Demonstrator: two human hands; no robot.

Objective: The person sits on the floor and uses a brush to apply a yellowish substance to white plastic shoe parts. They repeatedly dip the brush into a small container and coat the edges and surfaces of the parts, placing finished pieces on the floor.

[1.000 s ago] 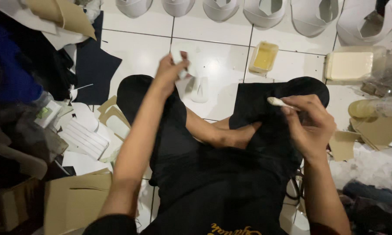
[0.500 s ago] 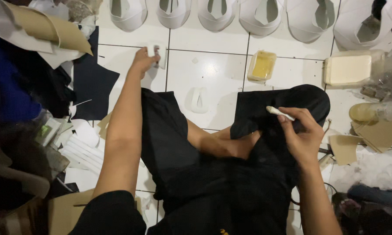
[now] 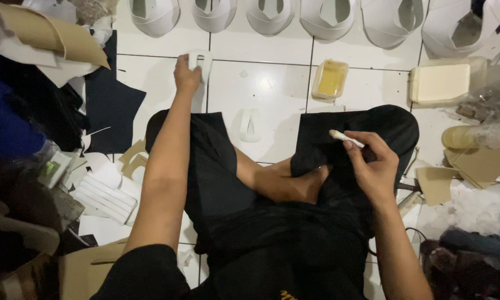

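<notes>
Left hand (image 3: 186, 75) gripped one white cutout piece (image 3: 201, 60) on the tiled floor (image 3: 272, 83).
Right hand (image 3: 372, 166) pinched one white brush (image 3: 345, 138); six white uppers (image 3: 272, 14) lined the top, one yellow glue tub (image 3: 330, 79) nearby.

We sit cross-legged on the white tile floor (image 3: 272, 83), our left hand (image 3: 186, 75) stretched forward and closed on a white cut-out piece (image 3: 201, 60) just short of the row of white shoe uppers (image 3: 272, 14). Our right hand (image 3: 375, 166) rests over the knee, pinching a small white brush (image 3: 345, 138). Another white piece (image 3: 250, 124) lies between our knees, a yellow glue tub (image 3: 330, 79) beyond it.
</notes>
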